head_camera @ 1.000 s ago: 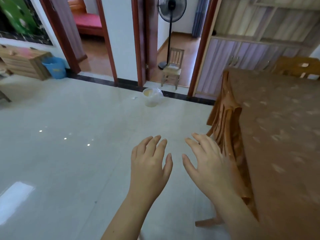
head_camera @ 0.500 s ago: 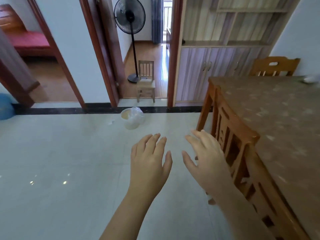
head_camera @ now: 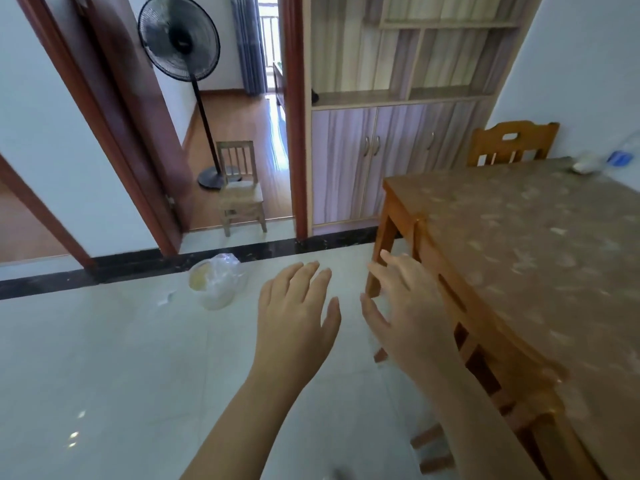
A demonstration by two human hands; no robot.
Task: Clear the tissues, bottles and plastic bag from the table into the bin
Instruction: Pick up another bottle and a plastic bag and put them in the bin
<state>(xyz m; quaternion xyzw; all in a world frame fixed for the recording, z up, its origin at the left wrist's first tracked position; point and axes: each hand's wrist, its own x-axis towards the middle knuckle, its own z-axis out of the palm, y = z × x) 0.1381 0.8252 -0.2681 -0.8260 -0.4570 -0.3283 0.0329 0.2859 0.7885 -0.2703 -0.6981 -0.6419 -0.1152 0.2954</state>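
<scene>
My left hand (head_camera: pixel 294 313) and my right hand (head_camera: pixel 408 313) hang side by side over the tiled floor, palms down, fingers spread, nothing in either. The brown-covered table (head_camera: pixel 519 258) stands to the right of my right hand. At its far right corner lie a crumpled white tissue (head_camera: pixel 585 166) and a clear bottle with a blue label (head_camera: pixel 623 152), partly cut off by the frame edge. The small bin lined with a clear plastic bag (head_camera: pixel 216 284) sits on the floor ahead and to the left of my left hand, near the dark floor strip.
A wooden chair (head_camera: pixel 460 341) is tucked against the table's near side, close to my right hand; another chair (head_camera: pixel 509 143) stands at the far end. A small scrap (head_camera: pixel 166 298) lies left of the bin. A stool (head_camera: pixel 240 192) and standing fan (head_camera: pixel 180 39) fill the doorway.
The view has swung to the right: the bin has slid left and lower, and more of the table, with the tissue and bottle, has come into sight. Both hands stay spread and hold nothing.
</scene>
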